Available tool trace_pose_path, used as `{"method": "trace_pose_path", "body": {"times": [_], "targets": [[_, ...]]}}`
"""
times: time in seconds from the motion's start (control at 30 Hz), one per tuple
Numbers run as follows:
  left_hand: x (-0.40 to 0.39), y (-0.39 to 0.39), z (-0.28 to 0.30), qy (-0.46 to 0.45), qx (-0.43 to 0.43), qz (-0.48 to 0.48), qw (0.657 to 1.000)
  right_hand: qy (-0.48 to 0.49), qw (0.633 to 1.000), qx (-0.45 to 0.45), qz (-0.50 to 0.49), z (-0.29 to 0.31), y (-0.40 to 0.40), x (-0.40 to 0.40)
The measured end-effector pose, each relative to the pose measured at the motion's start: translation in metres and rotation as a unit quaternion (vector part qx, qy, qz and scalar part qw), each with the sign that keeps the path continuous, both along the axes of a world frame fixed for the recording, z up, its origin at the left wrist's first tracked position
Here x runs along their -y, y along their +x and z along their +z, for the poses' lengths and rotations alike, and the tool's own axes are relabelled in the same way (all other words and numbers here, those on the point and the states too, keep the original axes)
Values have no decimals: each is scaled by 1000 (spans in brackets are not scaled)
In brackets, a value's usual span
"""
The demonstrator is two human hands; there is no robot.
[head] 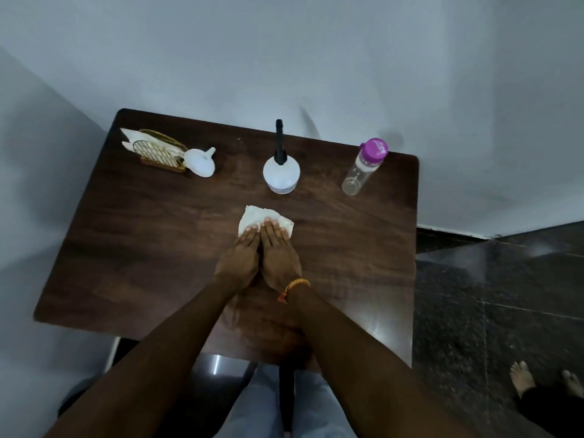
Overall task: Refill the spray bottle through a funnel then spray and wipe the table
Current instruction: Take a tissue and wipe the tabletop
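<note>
Hands: the left hand (236, 260) and the right hand (280, 255) lay side by side, fingers straight and flat, pressing the crumpled white paper tissue (265, 220) onto the dark wood-grain table (142, 241); neither curled round it.
Spray bottle: the white round spray bottle with a black nozzle (281, 168) stood upright just beyond the tissue, apart from it.
Knock risk: a forward wiping stroke could have pushed the tissue into the bottle and tipped it.
Other things: the clear plastic bottle with a purple cap (363, 167) and the white plastic funnel (199, 162) beside the wicker napkin holder (159, 151) sat along the far edge, in reach of wide strokes.
Tissue risk: thin wet paper under flat palms might have torn or bunched.
</note>
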State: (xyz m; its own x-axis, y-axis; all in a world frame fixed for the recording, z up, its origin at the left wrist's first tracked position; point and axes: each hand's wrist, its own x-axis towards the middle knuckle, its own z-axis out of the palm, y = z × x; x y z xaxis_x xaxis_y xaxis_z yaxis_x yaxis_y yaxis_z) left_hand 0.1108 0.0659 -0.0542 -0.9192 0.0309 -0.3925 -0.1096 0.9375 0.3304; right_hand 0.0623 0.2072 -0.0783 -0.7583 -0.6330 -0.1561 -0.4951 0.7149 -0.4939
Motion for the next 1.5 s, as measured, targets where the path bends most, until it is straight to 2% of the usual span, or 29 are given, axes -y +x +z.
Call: {"method": "trace_pose_path", "body": {"times": [0.27, 0.4, 0.57, 0.67, 0.77, 0.9, 1.03, 1.17, 1.27, 1.33, 1.4, 1.5], "targets": [[-6, 98, 3, 53, -10, 55, 997, 13, 999, -11, 48, 3, 89, -3], [-16, 174, 4, 30, -37, 37, 998, 53, 994, -54, 79, 13, 161, -15], [-28, 253, 17, 15, -128, -7, 992, -16, 998, -33, 50, 12, 247, -46], [-27, 278, 4, 25, -122, -43, 991, -8, 999, -13, 49, 12, 272, -59], [-31, 288, -5, -4, -96, -67, 993, 6, 998, 15, 53, 13, 273, -60], [-36, 247, 10, -9, -21, -23, 999, 5, 998, 58, 12, 19, 234, -43], [-18, 165, 6, -43, -74, -40, 996, 36, 999, 34, 17, 22, 155, -19], [-9, 62, 22, 34, -57, 64, 996, 53, 997, 49, 29, 17, 65, 3], [1, 14, 20, 9, -56, 29, 998, 72, 996, 38, 31, 23, 13, 12], [-3, -2, 16, 14, -21, 23, 999, 79, 996, 27, 24, 21, -5, 4], [-20, -15, 17, 5, -26, -1, 1000, 68, 997, 31, 2, 16, -13, -13], [-54, -32, 11, -33, -34, -88, 995, 54, 998, 24, -31, 14, -19, -46]]}}
